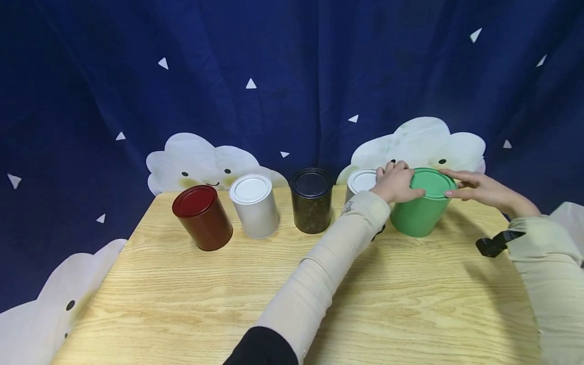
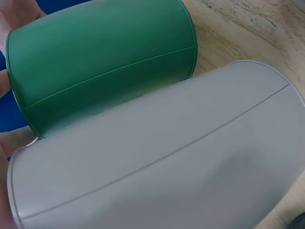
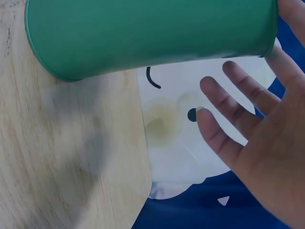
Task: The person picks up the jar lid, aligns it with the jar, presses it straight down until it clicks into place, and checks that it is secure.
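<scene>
A green can [image 1: 417, 215] with a green lid stands toward the right of the table. My left hand [image 1: 396, 185] reaches over the neighbouring white can [image 1: 362, 178], its thumb at the left rim of the green can. Opposite it, my right hand [image 1: 485, 190] touches the lid's right side with thumb and index finger. In the right wrist view, the other fingers of my right hand [image 3: 267, 124] are spread apart beside the green can [image 3: 152, 33]. The left wrist view shows the white can [image 2: 157, 152] close to the green can [image 2: 105, 57]. Some left fingers are hidden.
Farther left stand a black can [image 1: 312, 203], another white can [image 1: 255, 210] and a dark red can [image 1: 205, 220]. The wooden table [image 1: 219, 299] ends at a dark blue curtain [image 1: 274, 50] with white clouds and triangles.
</scene>
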Action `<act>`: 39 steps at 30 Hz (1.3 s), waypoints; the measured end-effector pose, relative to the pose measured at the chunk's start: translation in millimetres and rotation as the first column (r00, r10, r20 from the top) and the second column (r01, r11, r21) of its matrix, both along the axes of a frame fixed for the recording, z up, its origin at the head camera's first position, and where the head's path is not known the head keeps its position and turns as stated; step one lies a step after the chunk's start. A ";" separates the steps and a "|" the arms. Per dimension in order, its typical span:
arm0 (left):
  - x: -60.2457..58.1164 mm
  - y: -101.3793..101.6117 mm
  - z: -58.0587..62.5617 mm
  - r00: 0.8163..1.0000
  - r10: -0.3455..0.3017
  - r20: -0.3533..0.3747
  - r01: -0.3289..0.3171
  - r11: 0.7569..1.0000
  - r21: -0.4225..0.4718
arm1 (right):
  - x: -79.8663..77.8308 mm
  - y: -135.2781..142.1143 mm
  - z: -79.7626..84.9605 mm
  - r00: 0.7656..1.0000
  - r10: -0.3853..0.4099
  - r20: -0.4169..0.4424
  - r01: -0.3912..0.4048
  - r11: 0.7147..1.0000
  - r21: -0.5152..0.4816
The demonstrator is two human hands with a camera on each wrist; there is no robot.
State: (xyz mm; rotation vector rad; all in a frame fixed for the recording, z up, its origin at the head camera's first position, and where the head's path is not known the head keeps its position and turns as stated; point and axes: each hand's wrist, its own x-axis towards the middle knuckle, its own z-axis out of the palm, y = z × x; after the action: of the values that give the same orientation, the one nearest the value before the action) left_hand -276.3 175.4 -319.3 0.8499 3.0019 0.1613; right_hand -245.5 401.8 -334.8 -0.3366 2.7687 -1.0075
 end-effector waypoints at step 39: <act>27.2 -67.3 12.1 0.947 -0.269 -0.174 0.316 0.873 0.371 | 23.6 -49.9 19.0 0.927 -0.112 -0.357 0.079 0.991 -0.106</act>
State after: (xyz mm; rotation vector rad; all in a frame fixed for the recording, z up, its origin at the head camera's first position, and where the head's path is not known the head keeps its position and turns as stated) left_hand -249.1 108.1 -307.2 1.3818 2.9349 0.7556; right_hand -221.9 351.8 -315.9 -0.4447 3.1001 -1.2053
